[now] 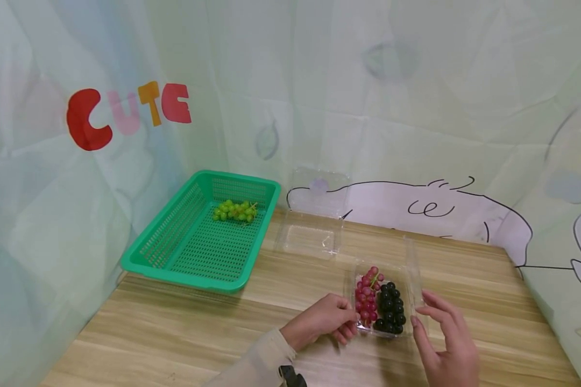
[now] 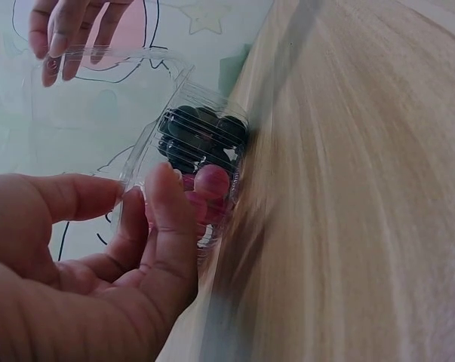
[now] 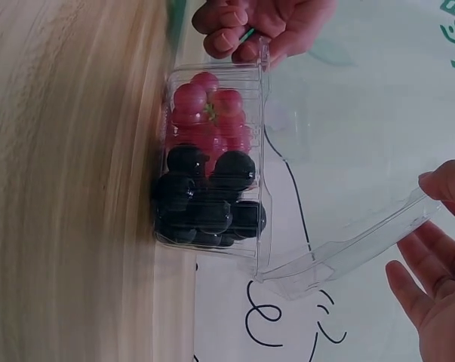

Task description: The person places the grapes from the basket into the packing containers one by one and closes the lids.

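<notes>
While the left hand (image 1: 325,320) pinches the box rim (image 3: 263,170), the right hand (image 1: 446,341) pinches its raised lid (image 3: 355,253).

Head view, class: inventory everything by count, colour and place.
table: 1, brown, foreground
backdrop: 1, pale green with drawings, behind
letters: 4, multicoloured, backdrop left
basket: 1, green, left
green grapes: 1 bunch, green, basket
rear clamshell: 1, transparent, beside basket
front clamshell: 1, transparent, front right
red grapes: 1 bunch, red, front clamshell
black grapes: 1 bunch, black, front clamshell
sleeve: 1, beige, front centre
strap: 1, black, by sleeve
left hand: 1, bare, front clamshell's rim
right hand: 1, bare, raised lid
</notes>
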Tool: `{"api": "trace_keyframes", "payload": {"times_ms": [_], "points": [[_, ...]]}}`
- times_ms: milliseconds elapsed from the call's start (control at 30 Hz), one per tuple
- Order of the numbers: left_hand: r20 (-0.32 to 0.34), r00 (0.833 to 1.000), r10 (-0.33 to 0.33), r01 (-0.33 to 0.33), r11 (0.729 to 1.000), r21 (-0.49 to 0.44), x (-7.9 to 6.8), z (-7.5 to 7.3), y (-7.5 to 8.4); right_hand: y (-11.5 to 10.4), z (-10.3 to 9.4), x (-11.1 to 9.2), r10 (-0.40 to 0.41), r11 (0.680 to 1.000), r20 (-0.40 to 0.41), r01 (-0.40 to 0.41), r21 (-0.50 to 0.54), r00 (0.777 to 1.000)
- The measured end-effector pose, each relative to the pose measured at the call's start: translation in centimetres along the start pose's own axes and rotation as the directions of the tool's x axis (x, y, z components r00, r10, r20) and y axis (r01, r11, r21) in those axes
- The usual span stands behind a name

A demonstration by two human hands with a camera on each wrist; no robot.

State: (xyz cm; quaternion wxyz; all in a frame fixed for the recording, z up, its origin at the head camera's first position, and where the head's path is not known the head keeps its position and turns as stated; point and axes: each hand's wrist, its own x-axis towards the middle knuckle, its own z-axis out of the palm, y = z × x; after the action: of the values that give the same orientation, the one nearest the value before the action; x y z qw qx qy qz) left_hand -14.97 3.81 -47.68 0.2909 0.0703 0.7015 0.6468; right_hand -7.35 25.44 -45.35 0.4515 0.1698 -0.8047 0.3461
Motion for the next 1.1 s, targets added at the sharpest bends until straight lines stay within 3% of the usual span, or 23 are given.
{"api": "trace_keyframes", "payload": {"times_ms": [400, 1100], "points": [[-0.002, 1.0, 0.0, 0.0, 1.0, 0.001, -0.1, 0.0, 0.1, -1.1, 1.0, 0.7, -0.116, 0.993, -0.018, 0.115, -0.025, 0.993], [-0.014, 1.0, 0.015, -0.015, 1.0, 0.02, 0.0, 0.0, -0.2, -0.5, 2.2, -0.3, -0.156, 0.984, 0.108, 0.165, -0.073, 0.982]]}}
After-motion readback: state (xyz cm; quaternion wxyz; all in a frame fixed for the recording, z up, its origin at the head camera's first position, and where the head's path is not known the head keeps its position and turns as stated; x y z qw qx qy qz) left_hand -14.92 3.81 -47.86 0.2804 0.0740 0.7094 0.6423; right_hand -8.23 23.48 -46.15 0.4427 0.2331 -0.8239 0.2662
